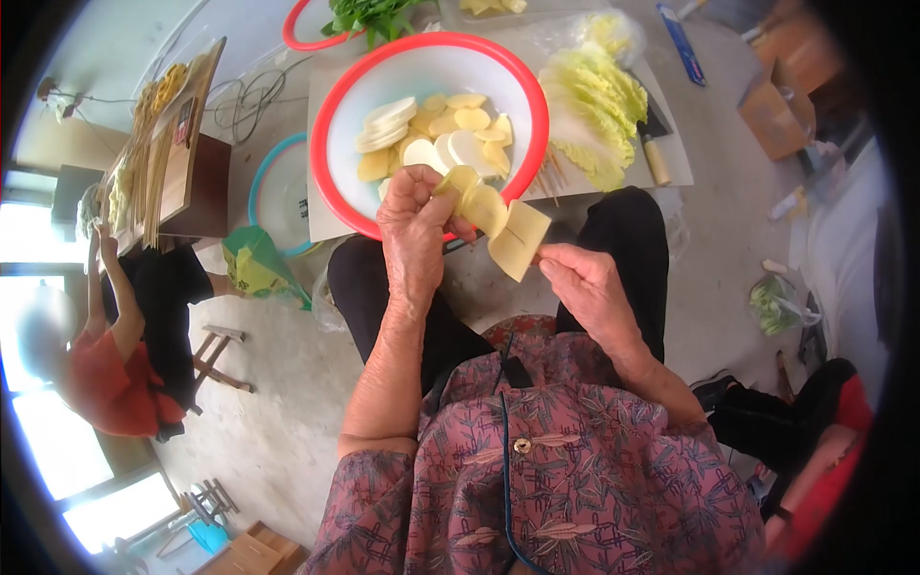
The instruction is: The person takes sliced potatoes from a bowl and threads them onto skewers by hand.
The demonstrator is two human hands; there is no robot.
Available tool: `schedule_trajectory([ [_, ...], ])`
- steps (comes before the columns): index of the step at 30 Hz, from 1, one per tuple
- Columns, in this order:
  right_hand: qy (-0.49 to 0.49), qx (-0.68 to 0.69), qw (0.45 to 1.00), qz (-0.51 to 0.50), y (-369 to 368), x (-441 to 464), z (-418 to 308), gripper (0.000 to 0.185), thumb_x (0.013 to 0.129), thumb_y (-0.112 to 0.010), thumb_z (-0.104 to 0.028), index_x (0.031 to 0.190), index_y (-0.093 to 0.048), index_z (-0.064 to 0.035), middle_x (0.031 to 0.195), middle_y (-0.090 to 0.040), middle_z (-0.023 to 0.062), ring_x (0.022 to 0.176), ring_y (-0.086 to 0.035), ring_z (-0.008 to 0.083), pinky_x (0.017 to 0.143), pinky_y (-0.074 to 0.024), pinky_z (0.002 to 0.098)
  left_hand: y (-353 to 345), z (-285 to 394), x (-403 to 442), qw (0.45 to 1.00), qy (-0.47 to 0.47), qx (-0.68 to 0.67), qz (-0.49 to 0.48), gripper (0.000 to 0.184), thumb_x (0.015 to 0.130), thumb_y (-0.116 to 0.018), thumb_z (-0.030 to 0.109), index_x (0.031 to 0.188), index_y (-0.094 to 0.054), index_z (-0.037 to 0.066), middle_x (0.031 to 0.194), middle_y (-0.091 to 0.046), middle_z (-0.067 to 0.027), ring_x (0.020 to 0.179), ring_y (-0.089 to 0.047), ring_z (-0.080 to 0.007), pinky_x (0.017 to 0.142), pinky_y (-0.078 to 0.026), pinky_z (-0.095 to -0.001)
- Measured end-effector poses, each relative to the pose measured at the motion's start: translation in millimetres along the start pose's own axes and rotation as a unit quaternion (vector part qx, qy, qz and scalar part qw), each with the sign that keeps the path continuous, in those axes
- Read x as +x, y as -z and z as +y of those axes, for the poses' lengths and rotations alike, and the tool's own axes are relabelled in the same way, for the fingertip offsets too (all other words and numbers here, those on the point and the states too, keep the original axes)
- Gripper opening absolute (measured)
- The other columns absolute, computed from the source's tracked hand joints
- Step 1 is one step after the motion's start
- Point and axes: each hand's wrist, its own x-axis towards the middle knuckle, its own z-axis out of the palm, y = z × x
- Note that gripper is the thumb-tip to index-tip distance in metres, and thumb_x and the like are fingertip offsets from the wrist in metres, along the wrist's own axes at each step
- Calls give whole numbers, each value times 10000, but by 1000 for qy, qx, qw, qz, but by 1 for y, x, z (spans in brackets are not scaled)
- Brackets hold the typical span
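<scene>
Yellowish slices hang in a row between my hands, over the near rim of a red-rimmed white basin (333, 182). My left hand (417, 216) is closed round the upper slices (470, 199). At the lower end, a flat squarish slice (520, 240) has a thin dark line across it. My right hand (589, 283) pinches beside that slice's edge; what is between its fingertips is too small to make out. In the basin lie white round slices (387, 125) and pale yellow slices (471, 119).
Cabbage leaves (599, 115), a knife with a wooden handle (656, 161) and thin sticks lie right of the basin. Green leaves (369, 14) are behind it. One person (115, 369) works at a table at left; another in red (834, 460) is at lower right.
</scene>
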Motion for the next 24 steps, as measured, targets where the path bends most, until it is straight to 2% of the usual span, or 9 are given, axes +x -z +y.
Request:
schedule_trajectory([
  [3, -42, 41, 998, 3, -3, 0, -5, 180, 918, -546, -96, 1026, -635, 16, 634, -487, -52, 548, -386, 17, 477, -331, 194, 3, -4, 1, 999, -1, -35, 21, 186, 814, -524, -45, 981, -507, 36, 753, -575, -38, 542, -548, -118, 504, -484, -238],
  [7, -25, 46, 999, 10, -10, 0, -1, 183, 919, -545, -98, 1035, -636, 10, 636, -497, -50, 544, -390, 16, 481, -338, 191, 2, -16, 4, 996, 20, -47, 70, 160, 847, -561, 35, 992, -494, 17, 788, -610, -70, 643, -588, -119, 617, -500, -271],
  [9, -28, 34, 999, 11, -15, -1, 3, 190, 922, -543, -104, 1049, -632, 6, 638, -504, -45, 544, -396, 17, 486, -345, 191, -8, -18, 5, 984, 45, -163, 64, 225, 874, -571, 108, 1051, -479, 6, 857, -619, -92, 753, -612, -159, 710, -512, -321],
  [10, -28, 34, 999, 9, -19, 0, 5, 190, 922, -543, -104, 1049, -632, 6, 638, -504, -45, 544, -396, 17, 486, -345, 191, -12, -17, 4, 983, 44, -164, 66, 225, 874, -571, 108, 1051, -479, 6, 857, -619, -92, 753, -612, -159, 710, -512, -321],
  [12, 19, -1, 1000, 21, -25, 2, 6, 193, 925, -540, -109, 1056, -629, 0, 623, -497, -42, 530, -404, 25, 479, -352, 197, -15, -15, 5, 961, 122, -245, 46, 212, 894, -556, 136, 1057, -477, 25, 912, -617, -129, 783, -622, -220, 716, -523, -367],
  [15, -5, 11, 1000, 12, -27, 3, 4, 199, 926, -537, -112, 1070, -623, -4, 602, -484, -28, 516, -412, 37, 473, -364, 210, -12, -16, 9, 941, 138, -308, 33, 190, 896, -542, 122, 1055, -475, 41, 878, -609, -141, 762, -617, -252, 685, -528, -377],
  [19, -54, 8, 998, -5, -27, 0, -4, 202, 929, -530, -111, 1079, -616, -5, 583, -470, -12, 507, -413, 42, 468, -371, 220, -9, -11, 14, 946, 121, -298, 29, 162, 897, -527, 119, 1035, -468, 57, 825, -574, -123, 742, -584, -256, 710, -513, -402],
  [21, -35, -4, 998, -43, -27, -5, 3, 203, 933, -517, -105, 1082, -611, -4, 595, -492, 3, 511, -427, 52, 477, -380, 230, -6, -12, 15, 947, 121, -295, 25, 168, 889, -528, 105, 1036, -459, 63, 789, -552, -106, 703, -568, -242, 684, -509, -394],
  [24, 16, -25, 999, -19, -30, -4, 9, 201, 934, -509, -103, 1073, -611, -2, 613, -517, 13, 518, -447, 69, 489, -390, 238, -7, -12, 12, 953, 114, -279, 26, 159, 877, -524, 82, 1021, -458, 65, 775, -545, -98, 682, -557, -231, 666, -504, -385],
])
